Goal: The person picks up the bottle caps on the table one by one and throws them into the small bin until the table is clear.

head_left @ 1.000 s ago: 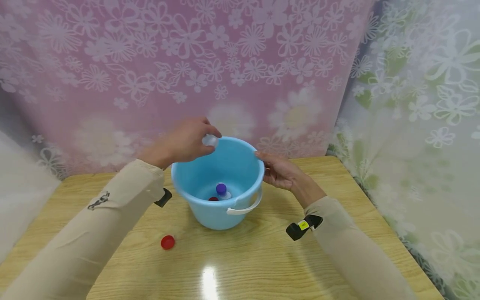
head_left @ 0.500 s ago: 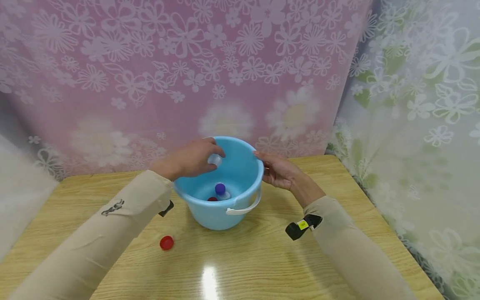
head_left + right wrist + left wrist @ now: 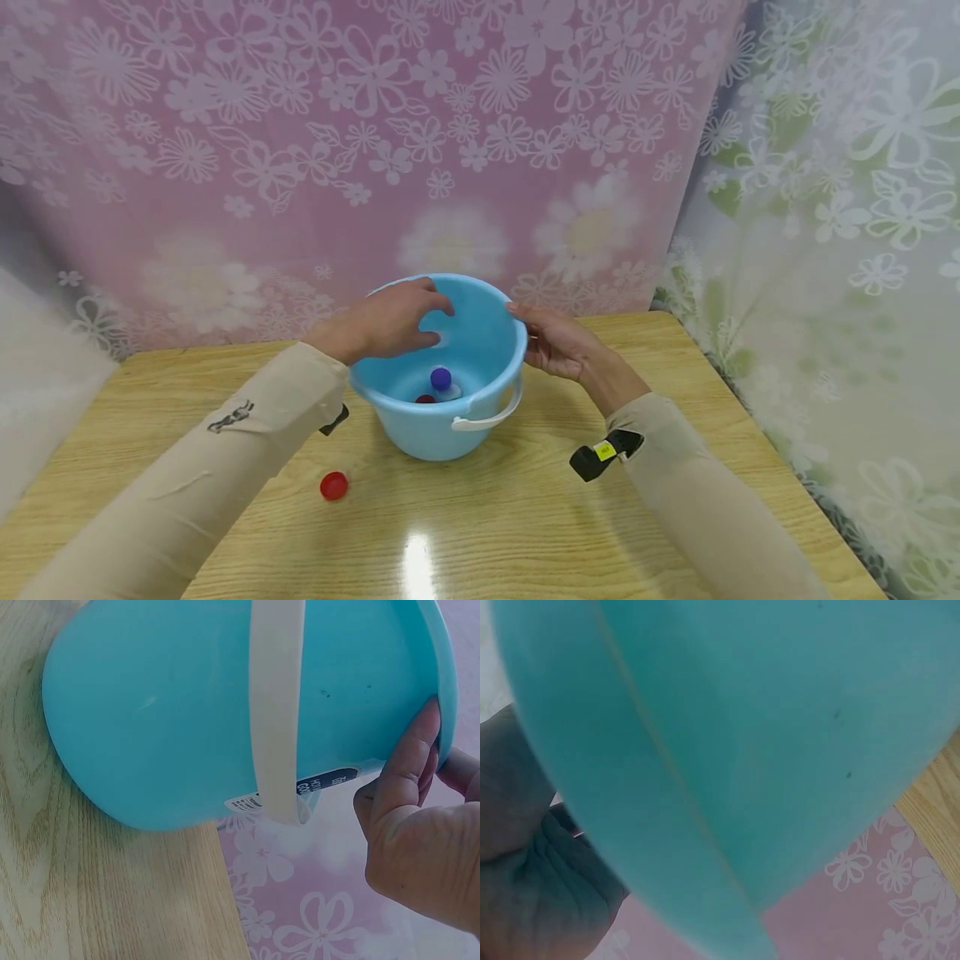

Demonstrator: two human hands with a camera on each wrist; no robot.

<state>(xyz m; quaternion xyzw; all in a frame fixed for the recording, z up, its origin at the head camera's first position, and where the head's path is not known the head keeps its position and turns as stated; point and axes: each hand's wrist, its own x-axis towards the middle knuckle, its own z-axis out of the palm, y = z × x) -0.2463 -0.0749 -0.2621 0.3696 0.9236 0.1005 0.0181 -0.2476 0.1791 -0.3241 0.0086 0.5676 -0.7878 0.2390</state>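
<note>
A light blue bucket with a white handle stands on the wooden table. My left hand reaches over its left rim, thumb and fingers spread apart. A blurred, pale translucent thing is just below the thumb tip, apart from the fingers; its kind is unclear. On the bucket's floor lie a purple cap, a whitish piece beside it and a dark red cap. My right hand grips the right rim, fingers against the outer wall. In the left wrist view the bucket wall hides the left fingertips.
A red bottle cap lies on the wooden table, left of and nearer than the bucket. Behind the table hangs a pink flowered curtain, with a pale flowered one at the right.
My left hand has lowered into the bucket and its fingers have parted, letting go of the translucent thing, which is now below them. The right hand stays on the rim.
</note>
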